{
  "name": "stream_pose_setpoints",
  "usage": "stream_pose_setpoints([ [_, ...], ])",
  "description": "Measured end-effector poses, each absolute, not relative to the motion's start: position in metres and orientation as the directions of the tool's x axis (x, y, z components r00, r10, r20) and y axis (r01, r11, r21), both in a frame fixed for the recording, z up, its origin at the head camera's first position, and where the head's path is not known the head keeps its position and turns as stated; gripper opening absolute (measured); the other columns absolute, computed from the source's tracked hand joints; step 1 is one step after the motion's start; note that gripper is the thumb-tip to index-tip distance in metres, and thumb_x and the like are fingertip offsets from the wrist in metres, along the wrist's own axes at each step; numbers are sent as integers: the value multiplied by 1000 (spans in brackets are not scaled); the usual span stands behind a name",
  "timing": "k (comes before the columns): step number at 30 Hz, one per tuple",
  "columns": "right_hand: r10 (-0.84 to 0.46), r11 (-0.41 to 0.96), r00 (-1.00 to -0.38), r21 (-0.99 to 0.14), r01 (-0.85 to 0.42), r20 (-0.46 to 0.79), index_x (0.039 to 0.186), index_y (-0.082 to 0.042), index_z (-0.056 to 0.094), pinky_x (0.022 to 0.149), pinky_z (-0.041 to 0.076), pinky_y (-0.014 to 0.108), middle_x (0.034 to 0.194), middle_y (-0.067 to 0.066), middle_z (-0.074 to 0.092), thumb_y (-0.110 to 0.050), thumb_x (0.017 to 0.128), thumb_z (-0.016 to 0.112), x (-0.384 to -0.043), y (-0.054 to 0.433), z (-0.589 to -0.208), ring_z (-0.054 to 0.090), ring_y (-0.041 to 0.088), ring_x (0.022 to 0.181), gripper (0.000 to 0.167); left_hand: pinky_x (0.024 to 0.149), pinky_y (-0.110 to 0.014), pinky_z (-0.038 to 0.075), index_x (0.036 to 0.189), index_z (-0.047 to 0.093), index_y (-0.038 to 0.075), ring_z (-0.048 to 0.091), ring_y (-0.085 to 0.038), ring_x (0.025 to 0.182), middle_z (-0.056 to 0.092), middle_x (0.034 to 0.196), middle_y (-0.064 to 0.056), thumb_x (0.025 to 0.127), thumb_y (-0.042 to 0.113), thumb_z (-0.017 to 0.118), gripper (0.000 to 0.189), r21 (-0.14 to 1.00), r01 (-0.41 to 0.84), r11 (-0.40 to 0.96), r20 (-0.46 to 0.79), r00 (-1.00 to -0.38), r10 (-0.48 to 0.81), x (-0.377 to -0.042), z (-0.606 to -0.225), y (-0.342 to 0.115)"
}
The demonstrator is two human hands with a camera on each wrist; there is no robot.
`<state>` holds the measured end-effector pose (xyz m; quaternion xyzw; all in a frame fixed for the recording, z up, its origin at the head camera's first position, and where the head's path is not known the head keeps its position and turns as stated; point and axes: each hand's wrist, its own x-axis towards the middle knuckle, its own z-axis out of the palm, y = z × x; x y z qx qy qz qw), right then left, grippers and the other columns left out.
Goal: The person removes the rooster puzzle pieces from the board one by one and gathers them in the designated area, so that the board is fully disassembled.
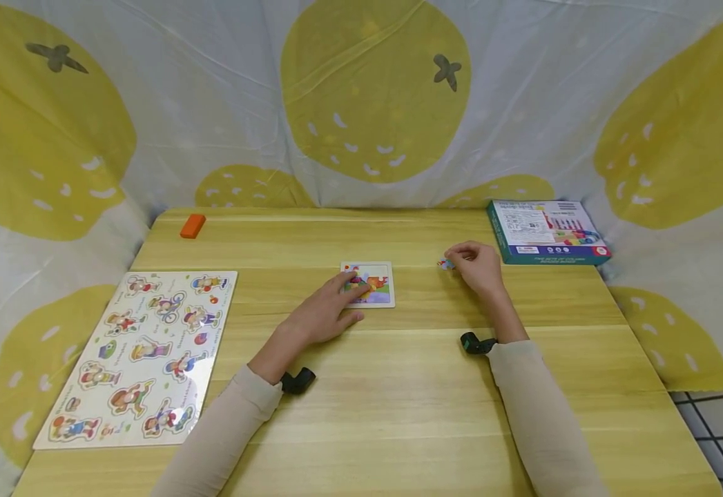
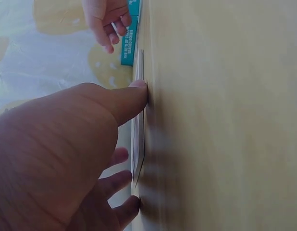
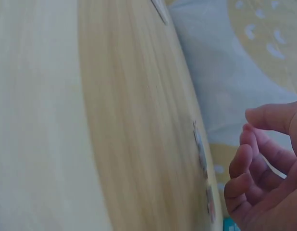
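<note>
A small picture puzzle is apparently being filled in, and the step in hand is judged to be the picking up of a loose piece. The puzzle board (image 1: 381,269) is seen at the middle of the head view, flat on the desk (image 1: 398,414); coloured pieces are set in it, while a pale part is left at its upper right. Its left side is covered by the left hand (image 1: 320,314), whose fingers are spread and relaxed over it, nothing being gripped.

The right hand (image 1: 476,268) is held right of centre, over loose pieces (image 1: 443,264) that are seen on the desk in the right wrist view. Its fingers are loosely bent, with thumb and forefinger brought close; no piece can be made out between them.

For the next move, one thin piece probably has to be pinched by its edge, carried leftward, turned to match the picture and pressed into the pale part, with the board kept steady. The box (image 1: 547,232) at the upper right is left untouched.
</note>
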<state>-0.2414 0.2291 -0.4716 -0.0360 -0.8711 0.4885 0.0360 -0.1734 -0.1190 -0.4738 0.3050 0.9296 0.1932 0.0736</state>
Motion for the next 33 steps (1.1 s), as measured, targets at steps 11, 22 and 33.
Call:
stream_pose_setpoints([
  [11, 12, 500, -998, -865, -41, 54, 106, -9, 78, 69, 50, 25, 94, 8, 70, -29, 94, 76, -237, 184, -468, 62, 20, 84, 24, 128, -54, 24, 164, 30, 15, 19, -36, 159, 19, 173, -10, 107, 45, 53, 69, 346, 586, 733, -58, -766, 640, -161, -470, -125],
  [22, -160, 481, -987, -871, -101, 26, 114, -7, 76, 73, 55, 30, 101, 12, 74, -26, 94, 78, -240, 148, -475, 69, 26, 89, 27, 127, -57, 24, 163, 31, 16, 23, -34, 158, 23, 172, -8, 107, 44, 52, 66, 351, 598, 720, -48, -757, 652, -159, -470, -126],
  [33, -264, 480, -964, -866, -139, 8, 117, -7, 77, 77, 56, 30, 103, 9, 76, -24, 97, 73, -241, 113, -479, 70, 22, 89, 26, 126, -56, 25, 163, 33, 16, 24, -33, 158, 26, 171, -8, 107, 46, 52, 66, 328, 593, 735, -59, -764, 642, -159, -474, -127],
])
